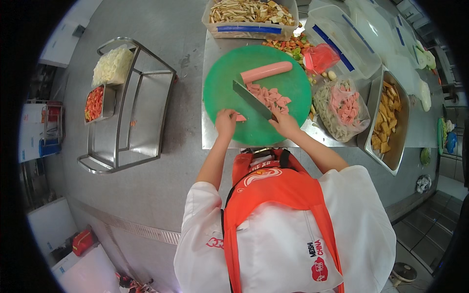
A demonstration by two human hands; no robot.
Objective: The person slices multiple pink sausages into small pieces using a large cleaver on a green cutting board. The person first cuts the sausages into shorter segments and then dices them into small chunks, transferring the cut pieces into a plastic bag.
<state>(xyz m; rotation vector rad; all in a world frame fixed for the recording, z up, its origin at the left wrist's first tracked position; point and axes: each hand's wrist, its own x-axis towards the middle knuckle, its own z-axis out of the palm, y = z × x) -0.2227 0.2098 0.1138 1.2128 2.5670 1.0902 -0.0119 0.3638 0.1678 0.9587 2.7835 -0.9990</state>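
Observation:
A round green cutting board (220,95) lies before me on a metal table. My right hand (285,124) grips the handle of a cleaver (253,100), its blade slanting up and left across the board. Beyond the blade lies a heap of cut pink sausage pieces (273,97). Farther back rests an uncut length of pink sausage (266,71), its flat cut end at the left. At the board's lower left, my left hand (226,122) has its fingers on a small sausage piece (240,118); whether they pinch it or only touch it is hard to see.
Behind the board stands a plastic tub (253,31) of cut food strips. Chopped vegetables (289,45) lie by its edge. To the right are a clear bag (340,110) with sausage pieces and a steel pan (401,121) of fried pieces. A metal cart (146,110) stands left.

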